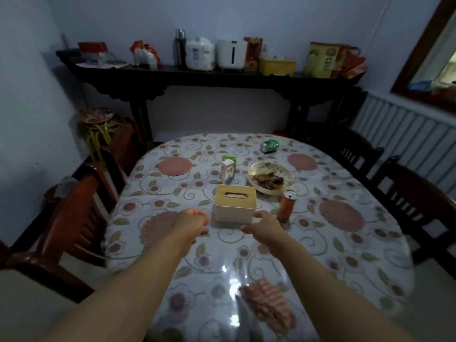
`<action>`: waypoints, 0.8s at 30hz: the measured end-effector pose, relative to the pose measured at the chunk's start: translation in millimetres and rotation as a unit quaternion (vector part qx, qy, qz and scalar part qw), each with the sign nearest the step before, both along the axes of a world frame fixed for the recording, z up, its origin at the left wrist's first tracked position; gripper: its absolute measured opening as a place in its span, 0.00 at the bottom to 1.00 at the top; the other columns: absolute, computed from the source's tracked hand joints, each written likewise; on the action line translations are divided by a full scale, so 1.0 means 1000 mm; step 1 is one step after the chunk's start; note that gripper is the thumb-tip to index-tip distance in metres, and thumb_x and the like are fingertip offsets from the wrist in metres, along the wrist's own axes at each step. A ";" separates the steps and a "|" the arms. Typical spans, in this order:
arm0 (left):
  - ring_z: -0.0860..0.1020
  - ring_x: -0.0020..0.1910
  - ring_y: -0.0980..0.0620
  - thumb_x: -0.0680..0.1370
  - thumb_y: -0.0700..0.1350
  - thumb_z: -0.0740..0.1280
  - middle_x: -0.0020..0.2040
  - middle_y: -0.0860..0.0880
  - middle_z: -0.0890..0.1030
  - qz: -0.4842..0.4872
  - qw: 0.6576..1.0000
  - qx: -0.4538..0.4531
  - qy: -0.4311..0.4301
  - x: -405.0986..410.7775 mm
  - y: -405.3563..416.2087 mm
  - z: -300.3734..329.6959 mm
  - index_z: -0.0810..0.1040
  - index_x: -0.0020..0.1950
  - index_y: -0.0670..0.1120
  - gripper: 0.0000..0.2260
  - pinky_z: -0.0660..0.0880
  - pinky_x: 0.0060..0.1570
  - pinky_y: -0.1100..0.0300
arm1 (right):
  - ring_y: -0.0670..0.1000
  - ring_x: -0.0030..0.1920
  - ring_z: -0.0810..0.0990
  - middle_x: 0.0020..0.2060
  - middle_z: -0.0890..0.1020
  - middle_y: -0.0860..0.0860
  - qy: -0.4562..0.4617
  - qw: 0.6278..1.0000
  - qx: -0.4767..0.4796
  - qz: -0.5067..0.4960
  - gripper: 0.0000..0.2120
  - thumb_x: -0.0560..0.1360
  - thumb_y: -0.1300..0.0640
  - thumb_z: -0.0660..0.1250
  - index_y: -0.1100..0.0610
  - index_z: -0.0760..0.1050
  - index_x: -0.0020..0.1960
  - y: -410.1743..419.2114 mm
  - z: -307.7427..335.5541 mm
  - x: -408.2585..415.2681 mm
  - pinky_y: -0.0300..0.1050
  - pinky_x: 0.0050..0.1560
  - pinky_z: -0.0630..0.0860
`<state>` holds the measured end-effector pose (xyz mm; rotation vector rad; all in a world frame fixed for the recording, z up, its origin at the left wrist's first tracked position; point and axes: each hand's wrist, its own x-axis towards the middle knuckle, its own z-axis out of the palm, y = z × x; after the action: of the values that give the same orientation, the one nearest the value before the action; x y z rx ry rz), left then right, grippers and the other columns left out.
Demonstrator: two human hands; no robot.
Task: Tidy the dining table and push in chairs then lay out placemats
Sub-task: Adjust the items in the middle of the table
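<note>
A white tissue box (234, 204) with a wooden lid stands mid-table on the floral tablecloth (320, 243). My left hand (193, 222) hovers just left of the box, fingers loosely curled, holding nothing. My right hand (262, 224) is at the box's near right corner, thumb spread, empty. Behind the box stand a small milk carton (228, 170) and a plate of food scraps (271, 178). An orange can (286, 206) stands right of the box. A green can (269, 146) lies on its side at the far edge. Pink round placemats (341, 214) lie around the table.
Reddish wooden chairs (66, 218) stand pulled out on the left; dark chairs (407, 201) stand on the right by a radiator (407, 134). A dark console table (209, 77) with rice cookers and boxes lines the back wall. Stacked stools (98, 124) fill the left corner.
</note>
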<state>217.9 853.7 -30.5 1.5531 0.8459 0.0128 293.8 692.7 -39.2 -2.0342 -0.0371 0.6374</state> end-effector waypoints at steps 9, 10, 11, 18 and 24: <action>0.77 0.47 0.48 0.78 0.40 0.62 0.51 0.45 0.77 -0.023 1.000 -0.020 0.005 0.019 -0.153 0.010 0.74 0.55 0.43 0.07 0.66 0.39 0.59 | 0.49 0.50 0.73 0.50 0.75 0.52 0.004 1.000 0.020 -0.016 0.20 0.73 0.61 0.70 0.59 0.69 0.62 -0.152 0.004 0.031 0.43 0.51 0.70; 0.78 0.46 0.48 0.78 0.40 0.62 0.50 0.45 0.77 -0.024 1.000 -0.018 0.008 0.021 -0.161 0.011 0.74 0.54 0.44 0.06 0.65 0.36 0.59 | 0.50 0.51 0.72 0.53 0.74 0.53 0.003 0.999 0.024 -0.021 0.22 0.73 0.61 0.70 0.60 0.68 0.64 -0.162 0.004 0.035 0.42 0.52 0.69; 0.78 0.44 0.49 0.77 0.40 0.63 0.50 0.45 0.77 -0.023 1.000 -0.017 0.010 0.025 -0.168 0.011 0.74 0.53 0.44 0.06 0.65 0.34 0.60 | 0.51 0.54 0.72 0.59 0.74 0.54 0.002 1.000 0.019 -0.025 0.25 0.73 0.60 0.71 0.61 0.67 0.67 -0.170 0.002 0.040 0.43 0.53 0.68; 0.76 0.42 0.51 0.78 0.41 0.63 0.43 0.47 0.77 -0.041 0.999 -0.010 0.016 0.067 -0.179 -0.001 0.73 0.43 0.47 0.04 0.67 0.38 0.59 | 0.56 0.61 0.72 0.68 0.69 0.57 -0.004 0.999 0.012 -0.038 0.29 0.73 0.60 0.71 0.60 0.64 0.70 -0.190 -0.009 0.077 0.46 0.54 0.68; 0.76 0.41 0.52 0.78 0.41 0.63 0.46 0.46 0.78 -0.062 0.998 -0.016 0.007 0.132 -0.173 -0.012 0.74 0.46 0.47 0.02 0.65 0.35 0.60 | 0.56 0.65 0.70 0.68 0.69 0.58 -0.024 0.998 -0.006 -0.061 0.31 0.73 0.59 0.71 0.60 0.62 0.72 -0.188 -0.010 0.121 0.45 0.55 0.69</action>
<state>349.7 681.0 -42.2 1.5748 0.7554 -0.1017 414.6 504.4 -49.4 -2.0468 0.0616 0.5129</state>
